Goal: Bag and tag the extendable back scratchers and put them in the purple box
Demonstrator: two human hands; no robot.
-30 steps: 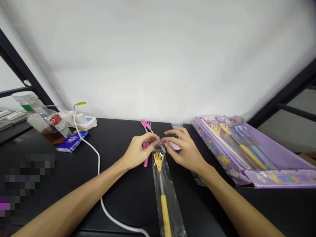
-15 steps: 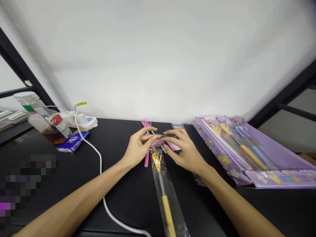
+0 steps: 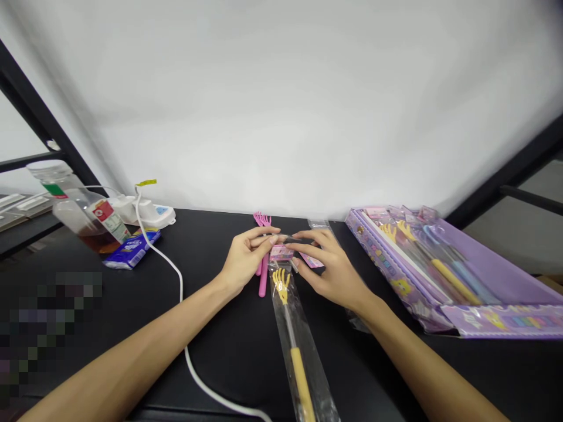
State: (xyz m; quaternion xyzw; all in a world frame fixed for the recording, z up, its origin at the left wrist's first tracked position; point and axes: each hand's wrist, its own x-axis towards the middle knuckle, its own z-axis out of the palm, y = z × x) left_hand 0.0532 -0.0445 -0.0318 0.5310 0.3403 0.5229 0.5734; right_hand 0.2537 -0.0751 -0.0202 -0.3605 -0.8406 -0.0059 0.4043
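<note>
Yellow plastic forms the small claw and long grip of the back scratcher [image 3: 299, 375], with a slim metallic shaft between them; it lies lengthwise on the black table [image 3: 229, 363], claw end away from the person, inside a clear sleeve [image 3: 315, 375] topped by a pink header card [image 3: 281, 252]. The left hand [image 3: 247, 258] pinches the film at the sleeve's top between thumb and fingers. The right hand [image 3: 329, 266] is loosely curled at the card's other side, thumb and forefinger a little apart; whether it grips the film I cannot tell. Pink back scratchers [image 3: 263, 281] lie partly under the left hand, and a purple display box [image 3: 505, 266] stands to the right. Compared with one second ago, the left fingertips sit higher, the header card shows more fully, and the yellow grip slants further to the right.
</note>
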